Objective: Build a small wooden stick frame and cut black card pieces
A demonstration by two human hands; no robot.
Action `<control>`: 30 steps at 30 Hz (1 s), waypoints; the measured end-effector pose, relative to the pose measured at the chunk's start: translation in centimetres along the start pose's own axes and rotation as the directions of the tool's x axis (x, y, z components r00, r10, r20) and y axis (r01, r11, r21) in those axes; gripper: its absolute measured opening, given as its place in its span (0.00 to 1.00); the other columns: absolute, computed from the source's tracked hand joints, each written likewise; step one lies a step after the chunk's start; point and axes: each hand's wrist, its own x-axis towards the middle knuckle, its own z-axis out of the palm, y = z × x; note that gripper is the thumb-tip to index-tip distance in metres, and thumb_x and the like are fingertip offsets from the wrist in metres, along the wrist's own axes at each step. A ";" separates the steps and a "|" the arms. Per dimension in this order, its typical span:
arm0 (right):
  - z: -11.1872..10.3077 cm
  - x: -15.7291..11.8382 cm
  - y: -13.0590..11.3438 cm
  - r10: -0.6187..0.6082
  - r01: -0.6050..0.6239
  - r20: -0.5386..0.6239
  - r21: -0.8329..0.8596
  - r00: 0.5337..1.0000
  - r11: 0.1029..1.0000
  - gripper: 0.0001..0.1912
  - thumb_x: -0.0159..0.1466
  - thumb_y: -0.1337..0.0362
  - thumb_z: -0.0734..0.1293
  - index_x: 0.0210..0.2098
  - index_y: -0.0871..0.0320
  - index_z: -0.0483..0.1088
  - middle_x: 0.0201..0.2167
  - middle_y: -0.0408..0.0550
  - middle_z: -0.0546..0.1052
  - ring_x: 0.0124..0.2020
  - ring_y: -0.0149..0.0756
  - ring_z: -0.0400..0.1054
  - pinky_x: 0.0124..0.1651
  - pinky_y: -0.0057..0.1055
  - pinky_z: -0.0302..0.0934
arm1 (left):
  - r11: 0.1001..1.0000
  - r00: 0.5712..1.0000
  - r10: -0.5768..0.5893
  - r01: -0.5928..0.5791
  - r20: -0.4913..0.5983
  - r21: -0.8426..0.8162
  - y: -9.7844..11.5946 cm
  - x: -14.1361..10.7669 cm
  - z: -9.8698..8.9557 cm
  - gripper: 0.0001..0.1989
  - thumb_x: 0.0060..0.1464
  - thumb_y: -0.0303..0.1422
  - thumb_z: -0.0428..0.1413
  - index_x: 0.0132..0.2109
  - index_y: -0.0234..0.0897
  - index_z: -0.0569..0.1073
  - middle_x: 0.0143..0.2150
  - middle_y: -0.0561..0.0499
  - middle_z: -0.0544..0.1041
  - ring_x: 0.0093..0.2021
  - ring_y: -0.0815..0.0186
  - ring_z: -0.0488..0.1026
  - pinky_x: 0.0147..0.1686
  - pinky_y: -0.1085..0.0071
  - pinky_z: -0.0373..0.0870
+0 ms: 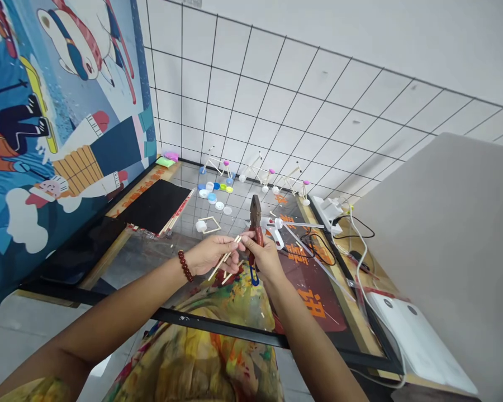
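My left hand (pixel 218 254), with a beaded bracelet at the wrist, is closed on thin wooden sticks (pixel 222 263) that slant down to the left. Close beside it, my right hand (pixel 265 254) is wrapped round the red handles of a pair of pliers (pixel 255 215), whose dark jaws point away from me. The right fingertips meet the upper ends of the sticks. Just beyond the hands lies a square stick frame (pixel 212 224) with a white cap (pixel 200 226) at its corner. A white glue gun (pixel 274 231) rests right of the pliers.
Bottle caps (pixel 220 205) in blue, white and yellow-green lie behind the hands. Small stick models (pixel 291 181) stand along the tiled wall. A black board (pixel 157 206) is at left. A power strip (pixel 329 211) with cables and a white device (pixel 419 340) sit along the right.
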 end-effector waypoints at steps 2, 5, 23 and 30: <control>0.0 -0.1 0.0 0.012 -0.012 0.018 0.019 1.000 1.000 0.17 0.48 0.52 0.77 0.28 0.58 0.74 0.22 0.40 0.72 0.22 0.28 0.62 0.27 0.27 0.58 | 1.000 1.000 -0.018 0.018 0.005 0.001 0.0 0.0 0.0 0.22 0.44 0.44 0.67 0.39 0.30 0.75 0.25 0.49 0.75 0.24 0.66 0.75 0.32 0.66 0.77; 0.1 -0.2 -0.2 0.035 -0.036 0.027 0.041 0.999 0.999 0.17 0.47 0.53 0.77 0.27 0.58 0.74 0.23 0.41 0.73 0.24 0.29 0.66 0.30 0.28 0.62 | 0.999 0.999 -0.037 0.037 -0.003 0.000 -0.1 -0.1 0.1 0.23 0.43 0.45 0.68 0.39 0.30 0.74 0.26 0.48 0.76 0.25 0.65 0.76 0.32 0.66 0.76; 0.2 -0.8 -0.2 -0.083 0.087 0.054 -0.073 0.995 0.994 0.14 0.50 0.53 0.75 0.23 0.58 0.76 0.25 0.44 0.72 0.26 0.31 0.64 0.29 0.29 0.62 | 0.994 0.999 0.035 -0.039 0.033 0.106 -0.7 0.0 0.1 0.21 0.46 0.47 0.65 0.32 0.30 0.74 0.21 0.53 0.70 0.18 0.72 0.68 0.22 0.75 0.65; 0.0 -1.0 -0.4 -0.152 0.147 -0.041 -0.101 0.988 0.984 0.12 0.49 0.56 0.75 0.22 0.58 0.75 0.34 0.47 0.72 0.30 0.33 0.65 0.28 0.29 0.62 | 0.995 0.998 -0.005 -0.001 0.058 0.104 -0.8 -0.2 0.5 0.23 0.45 0.49 0.65 0.31 0.30 0.73 0.24 0.51 0.72 0.21 0.70 0.72 0.25 0.72 0.71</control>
